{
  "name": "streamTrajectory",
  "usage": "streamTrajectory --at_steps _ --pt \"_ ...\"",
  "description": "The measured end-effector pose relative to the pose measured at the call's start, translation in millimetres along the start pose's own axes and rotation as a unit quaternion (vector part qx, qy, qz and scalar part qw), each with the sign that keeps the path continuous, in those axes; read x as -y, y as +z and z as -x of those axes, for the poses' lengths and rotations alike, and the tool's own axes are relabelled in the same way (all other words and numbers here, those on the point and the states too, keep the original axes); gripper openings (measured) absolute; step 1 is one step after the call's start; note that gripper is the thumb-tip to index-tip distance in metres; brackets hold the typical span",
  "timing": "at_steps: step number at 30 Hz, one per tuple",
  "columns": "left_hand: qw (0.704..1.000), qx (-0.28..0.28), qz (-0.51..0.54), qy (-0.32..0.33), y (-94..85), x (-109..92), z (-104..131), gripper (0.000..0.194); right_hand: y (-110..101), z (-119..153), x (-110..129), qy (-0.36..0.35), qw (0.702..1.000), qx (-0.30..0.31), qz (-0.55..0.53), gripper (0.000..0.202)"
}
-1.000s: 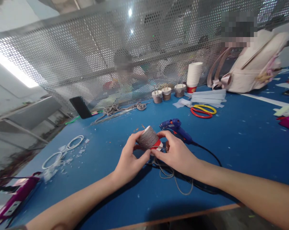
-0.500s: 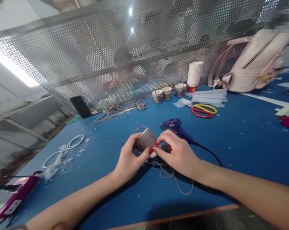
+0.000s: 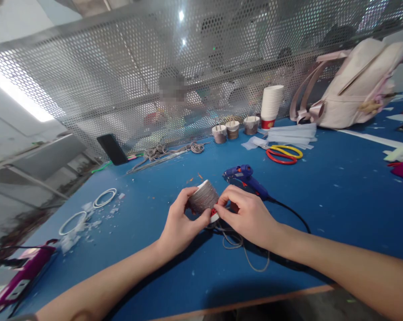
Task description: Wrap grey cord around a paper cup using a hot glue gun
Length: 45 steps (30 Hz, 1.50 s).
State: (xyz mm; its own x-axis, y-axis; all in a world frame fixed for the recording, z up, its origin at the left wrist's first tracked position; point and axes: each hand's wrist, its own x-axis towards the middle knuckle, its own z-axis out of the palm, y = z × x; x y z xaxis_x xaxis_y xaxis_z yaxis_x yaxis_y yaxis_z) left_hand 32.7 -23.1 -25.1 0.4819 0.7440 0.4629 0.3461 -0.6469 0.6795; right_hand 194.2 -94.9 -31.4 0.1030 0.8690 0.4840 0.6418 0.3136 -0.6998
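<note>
A paper cup (image 3: 204, 198) lies tilted between my hands, its side wrapped in rows of grey cord, with a red printed band and white edge showing at the near end. My left hand (image 3: 181, 218) grips it from the left, thumb on the red band. At the cup's right side, my right hand (image 3: 246, 214) is closed in a pinch on the cord where it meets the wrapped rows; the fingertips partly hide that spot. Loose grey cord (image 3: 234, 244) trails below in loops on the table. Just behind my right hand lies a blue glue gun (image 3: 251, 180).
Scissors (image 3: 281, 156) and translucent strips (image 3: 293, 133) lie at the back right, near stacked paper cups (image 3: 271, 107) and three wrapped cups (image 3: 233, 130). A phone (image 3: 112, 149), cord bundle (image 3: 158, 152), white rings (image 3: 105, 197) and power strip (image 3: 26, 274) are leftward. A perforated screen (image 3: 128, 80) stands behind.
The cup has turned slightly in my left hand, so less of its red band shows. My right hand keeps its pinch in almost the same place.
</note>
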Motion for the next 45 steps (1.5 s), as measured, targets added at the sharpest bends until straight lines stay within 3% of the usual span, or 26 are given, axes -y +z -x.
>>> streamTrajectory --at_steps 12,14,18,20,23,26,28,31,33,35,41,45 --pt "0.999 -0.030 -0.008 0.027 -0.4 0 0 0.023 -2 0 2 -0.001 0.999 0.009 -0.042 0.016" --pt "0.999 -0.032 -0.002 0.019 -0.8 1 -1 0.022 -5 1 3 -0.065 0.995 0.033 -0.071 0.016" --pt "0.999 -0.039 0.023 -0.010 -2.2 3 -5 0.021 -21 8 10 -0.295 0.952 0.074 -0.035 0.019" --pt "0.998 -0.045 0.037 -0.027 -2.6 4 -6 0.022 -34 10 13 -0.329 0.943 0.046 0.010 0.020" --pt "0.997 -0.051 0.053 -0.034 -2.9 5 -8 0.023 -55 5 11 -0.251 0.962 -0.073 0.078 0.019" --pt "0.995 -0.061 0.069 -0.030 -3.0 7 -10 0.025 -68 -12 -7 -0.142 0.962 -0.207 0.110 0.020" --pt "0.994 -0.068 0.075 -0.029 -3.1 9 -11 0.024 -70 -22 -26 -0.031 0.968 -0.227 0.100 0.027" --pt "0.994 -0.073 0.068 -0.034 -2.9 10 -12 0.023 -64 -28 -52 0.164 0.980 -0.104 0.047 0.036" --pt "0.995 -0.073 0.061 -0.041 -2.3 11 -12 0.024 -58 -28 -60 0.230 0.973 -0.009 0.010 0.035" --pt "0.995 -0.066 0.058 -0.048 -1.6 12 -11 0.025 -53 -27 -61 0.238 0.971 0.034 -0.001 0.031" --pt "0.996 -0.044 0.067 -0.047 0.0 16 -9 0.025 -41 -32 -57 0.192 0.978 0.065 0.039 0.007" --pt "0.994 -0.053 0.075 -0.051 -0.5 15 -10 0.026 -42 -29 -53 0.205 0.974 0.063 -0.069 0.010"
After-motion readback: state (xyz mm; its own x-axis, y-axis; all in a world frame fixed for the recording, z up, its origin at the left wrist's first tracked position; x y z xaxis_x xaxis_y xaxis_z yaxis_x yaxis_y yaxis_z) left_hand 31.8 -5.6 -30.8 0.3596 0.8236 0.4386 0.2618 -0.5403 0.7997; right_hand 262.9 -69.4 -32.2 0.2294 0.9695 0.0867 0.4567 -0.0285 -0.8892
